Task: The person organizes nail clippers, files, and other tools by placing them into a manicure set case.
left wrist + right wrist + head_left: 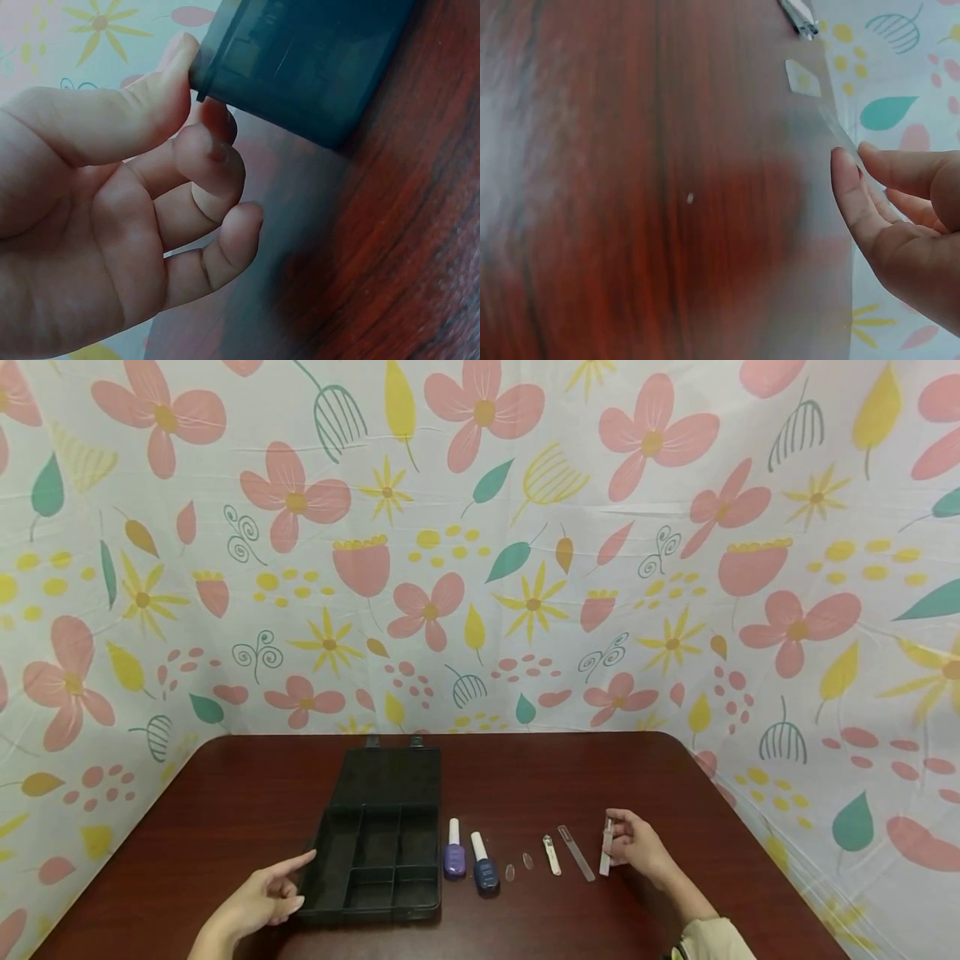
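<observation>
A black compartment box (371, 860) lies with its lid folded back, its compartments showing. My left hand (258, 897) is at its left front corner, index finger extended along the side wall. Close up, the left thumb (176, 82) touches the box rim (214, 64), while the other fingers bend loosely below. My right hand (637, 846) pinches a slim clear-and-white stick (606, 852) between thumb and fingers, its exact kind unclear. In the right wrist view the stick (838, 129) looks thin and translucent. Left of that hand lie a clear nail file (576, 853) and a nail clipper (552, 855).
Right of the box are a purple nail polish bottle (454, 852) and a dark blue one (484, 864). Two small clear ovals, one nearer (510, 872) and one farther (528, 861), lie beside them. A flower-patterned cloth (480, 568) hangs behind the brown table (540, 777).
</observation>
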Tool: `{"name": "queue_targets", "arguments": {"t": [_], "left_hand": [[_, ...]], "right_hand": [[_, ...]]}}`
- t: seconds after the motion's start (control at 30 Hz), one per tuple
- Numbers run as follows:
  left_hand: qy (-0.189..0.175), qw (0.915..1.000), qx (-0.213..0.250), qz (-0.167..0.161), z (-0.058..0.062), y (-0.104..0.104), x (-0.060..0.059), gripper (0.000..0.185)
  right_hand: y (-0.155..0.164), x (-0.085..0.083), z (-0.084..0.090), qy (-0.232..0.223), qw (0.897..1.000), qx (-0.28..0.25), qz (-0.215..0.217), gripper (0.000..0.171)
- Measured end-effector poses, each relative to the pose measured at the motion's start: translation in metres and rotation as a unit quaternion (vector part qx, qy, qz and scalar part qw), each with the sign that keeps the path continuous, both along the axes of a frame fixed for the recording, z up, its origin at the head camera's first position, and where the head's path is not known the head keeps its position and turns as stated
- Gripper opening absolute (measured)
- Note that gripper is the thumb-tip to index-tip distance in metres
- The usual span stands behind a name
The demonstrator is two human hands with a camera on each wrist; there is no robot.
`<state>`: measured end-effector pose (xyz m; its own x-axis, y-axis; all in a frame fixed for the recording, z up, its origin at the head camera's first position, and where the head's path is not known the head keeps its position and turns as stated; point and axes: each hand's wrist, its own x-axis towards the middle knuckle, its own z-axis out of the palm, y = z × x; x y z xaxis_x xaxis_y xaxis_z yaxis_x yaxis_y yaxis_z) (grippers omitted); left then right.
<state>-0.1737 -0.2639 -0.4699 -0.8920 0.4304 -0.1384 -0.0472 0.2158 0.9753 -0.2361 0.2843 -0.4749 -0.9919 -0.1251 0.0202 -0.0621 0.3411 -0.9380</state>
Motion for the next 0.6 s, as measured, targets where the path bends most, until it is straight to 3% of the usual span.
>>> {"name": "queue_targets", "arguments": {"t": [0.27, 0.6], "left_hand": [[0.009, 0.9999, 0.001, -0.012, 0.001, -0.001, 0.000, 0.066], [0.012, 0.9998, 0.005, -0.015, 0.006, 0.000, 0.003, 0.067]], "right_hand": [[-0.005, -0.005, 0.001, -0.016, 0.998, -0.059, -0.003, 0.053], [-0.022, -0.008, 0.002, -0.009, 0.996, -0.089, 0.006, 0.054]]}}
